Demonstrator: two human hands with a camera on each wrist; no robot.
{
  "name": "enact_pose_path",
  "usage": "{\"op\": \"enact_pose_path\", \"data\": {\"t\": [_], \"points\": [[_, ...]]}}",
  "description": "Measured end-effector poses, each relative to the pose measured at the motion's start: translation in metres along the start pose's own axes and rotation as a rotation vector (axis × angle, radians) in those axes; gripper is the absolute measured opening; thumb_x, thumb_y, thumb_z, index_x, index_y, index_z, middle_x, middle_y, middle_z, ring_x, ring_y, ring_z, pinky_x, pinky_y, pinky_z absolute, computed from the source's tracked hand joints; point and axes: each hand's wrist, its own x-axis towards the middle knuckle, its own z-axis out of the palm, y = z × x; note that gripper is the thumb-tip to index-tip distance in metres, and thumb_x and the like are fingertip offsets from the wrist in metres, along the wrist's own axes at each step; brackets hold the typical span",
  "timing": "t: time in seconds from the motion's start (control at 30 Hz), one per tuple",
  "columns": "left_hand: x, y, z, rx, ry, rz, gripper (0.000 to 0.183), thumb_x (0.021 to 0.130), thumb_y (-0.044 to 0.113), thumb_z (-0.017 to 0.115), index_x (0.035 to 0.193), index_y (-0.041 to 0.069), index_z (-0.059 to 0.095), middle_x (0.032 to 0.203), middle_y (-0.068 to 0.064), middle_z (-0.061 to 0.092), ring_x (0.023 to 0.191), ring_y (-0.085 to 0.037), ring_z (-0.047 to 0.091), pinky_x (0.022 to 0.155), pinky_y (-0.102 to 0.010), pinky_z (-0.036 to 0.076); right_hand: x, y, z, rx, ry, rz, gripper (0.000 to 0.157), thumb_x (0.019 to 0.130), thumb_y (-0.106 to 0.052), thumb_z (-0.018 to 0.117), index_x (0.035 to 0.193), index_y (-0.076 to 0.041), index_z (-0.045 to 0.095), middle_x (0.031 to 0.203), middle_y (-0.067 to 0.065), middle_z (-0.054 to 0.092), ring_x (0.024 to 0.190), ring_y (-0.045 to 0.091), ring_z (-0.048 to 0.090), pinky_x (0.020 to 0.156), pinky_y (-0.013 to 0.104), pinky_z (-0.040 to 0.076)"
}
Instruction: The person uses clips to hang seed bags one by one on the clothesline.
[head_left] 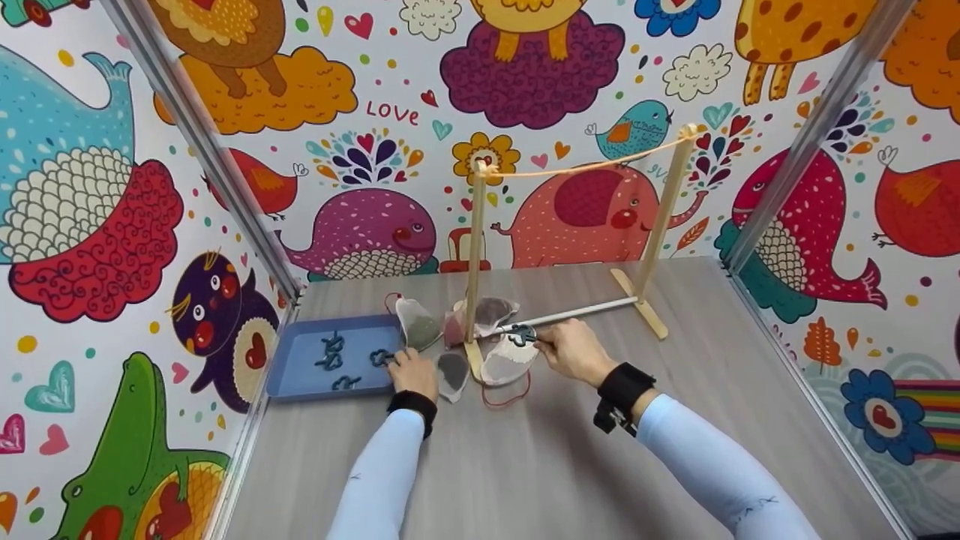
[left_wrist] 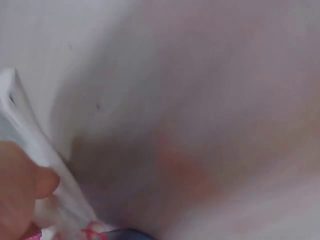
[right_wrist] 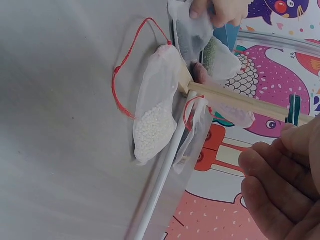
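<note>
My right hand (head_left: 577, 351) pinches a dark green clip (head_left: 521, 336) above a white mesh bag (head_left: 508, 361). Pale grains fill the lower part of that bag, as the right wrist view shows, and a red cord (right_wrist: 116, 85) loops from it. Beside the blue tray (head_left: 300, 391), my left hand (head_left: 415, 375) grips the edge of a mesh bag with dark contents (right_wrist: 192, 37). White fabric (left_wrist: 37, 132) lies under its fingers in the left wrist view, which is mostly blurred. A bag with green contents (head_left: 421, 324) lies just beyond the left hand.
Several more clips (head_left: 330, 351) lie in the tray. A wooden stand (head_left: 474, 247) has an orange string (head_left: 585, 169) across its top and a white bar (head_left: 577, 313) low down. More bags (head_left: 495, 311) lie around its left foot. Patterned walls (head_left: 375, 225) enclose the table.
</note>
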Motion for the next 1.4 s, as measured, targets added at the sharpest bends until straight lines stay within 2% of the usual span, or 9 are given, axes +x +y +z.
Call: {"op": "enact_pose_path", "data": {"t": [0.13, 0.33, 0.57, 0.67, 0.77, 0.9, 1.1, 1.23, 1.4], "points": [[0.004, 0.002, -0.036, -0.109, 0.053, 0.105, 0.019, 0.101, 0.01, 0.072, 0.086, 0.006, 0.083, 0.088, -0.016, 0.083, 0.079, -0.033, 0.08, 0.067, -0.049, 0.066, 0.004, 0.0, -0.01, 0.005, 0.0, 0.007, 0.024, 0.101, -0.008, 0.079, 0.078, -0.01, 0.073, 0.067, 0.001, 0.068, 0.062, 0.007, 0.049, 0.059, 0.032, 0.046], [0.018, 0.018, -0.135, -0.255, 0.135, 0.31, 0.022, 0.104, 0.02, 0.077, 0.088, 0.005, 0.079, 0.083, -0.02, 0.08, 0.075, -0.041, 0.08, 0.063, -0.057, 0.066, 0.029, 0.005, -0.052, -0.082, 0.033, 0.024, 0.015, 0.103, -0.004, 0.072, 0.088, -0.006, 0.073, 0.072, 0.008, 0.069, 0.062, 0.02, 0.058, 0.059, 0.042, 0.054], [0.052, 0.039, -0.239, -0.406, 0.092, 0.361, 0.026, 0.113, 0.027, 0.066, 0.104, 0.005, 0.076, 0.096, -0.018, 0.081, 0.085, -0.039, 0.08, 0.073, -0.053, 0.068, 0.087, -0.003, -0.136, -0.266, 0.124, 0.023, 0.022, 0.113, -0.015, 0.064, 0.097, -0.003, 0.071, 0.076, 0.017, 0.07, 0.062, 0.034, 0.062, 0.059, 0.049, 0.061], [0.07, 0.048, -0.274, -0.45, 0.117, 0.389, 0.028, 0.115, 0.027, 0.063, 0.107, 0.004, 0.078, 0.098, -0.017, 0.081, 0.084, -0.036, 0.079, 0.074, -0.049, 0.068, 0.114, -0.008, -0.165, -0.344, 0.19, -0.004, 0.023, 0.113, -0.014, 0.062, 0.099, 0.0, 0.073, 0.079, 0.019, 0.073, 0.059, 0.035, 0.061, 0.056, 0.049, 0.06], [0.089, 0.056, -0.301, -0.499, 0.129, 0.402, 0.032, 0.117, 0.029, 0.058, 0.111, 0.004, 0.078, 0.101, -0.017, 0.08, 0.086, -0.034, 0.079, 0.075, -0.046, 0.068, 0.138, -0.011, -0.185, -0.394, 0.202, 0.0, 0.024, 0.112, -0.01, 0.059, 0.096, 0.001, 0.073, 0.078, 0.02, 0.072, 0.061, 0.039, 0.063, 0.056, 0.052, 0.06], [0.11, 0.063, -0.322, -0.526, 0.152, 0.384, 0.033, 0.118, 0.028, 0.057, 0.118, 0.002, 0.077, 0.109, -0.02, 0.08, 0.092, -0.037, 0.08, 0.079, -0.048, 0.068, 0.164, -0.012, -0.198, -0.384, 0.1, 0.038, 0.026, 0.111, -0.007, 0.059, 0.097, 0.002, 0.079, 0.081, 0.021, 0.074, 0.072, 0.044, 0.069, 0.066, 0.056, 0.063], [0.127, 0.063, -0.329, -0.463, 0.276, 0.347, 0.022, 0.113, 0.019, 0.066, 0.112, 0.003, 0.082, 0.11, -0.02, 0.085, 0.095, -0.044, 0.083, 0.08, -0.055, 0.068, 0.187, -0.019, -0.205, -0.352, -0.083, 0.004, 0.021, 0.109, -0.01, 0.069, 0.109, -0.001, 0.087, 0.095, 0.022, 0.084, 0.081, 0.044, 0.076, 0.078, 0.058, 0.068], [0.129, 0.064, -0.327, -0.479, 0.318, 0.396, 0.02, 0.112, 0.015, 0.067, 0.11, 0.004, 0.083, 0.111, -0.017, 0.086, 0.101, -0.043, 0.083, 0.084, -0.055, 0.068, 0.193, -0.024, -0.204, -0.375, -0.114, -0.051, 0.018, 0.105, -0.007, 0.07, 0.1, 0.0, 0.085, 0.089, 0.022, 0.081, 0.084, 0.048, 0.075, 0.08, 0.061, 0.067], [0.129, 0.065, -0.326, -0.529, 0.328, 0.462, 0.018, 0.11, 0.011, 0.067, 0.107, 0.002, 0.082, 0.112, -0.017, 0.084, 0.107, -0.041, 0.082, 0.091, -0.053, 0.068, 0.192, -0.025, -0.198, -0.332, -0.124, -0.136, 0.016, 0.102, -0.005, 0.068, 0.09, 0.0, 0.078, 0.078, 0.021, 0.072, 0.074, 0.045, 0.068, 0.072, 0.059, 0.062]]}}
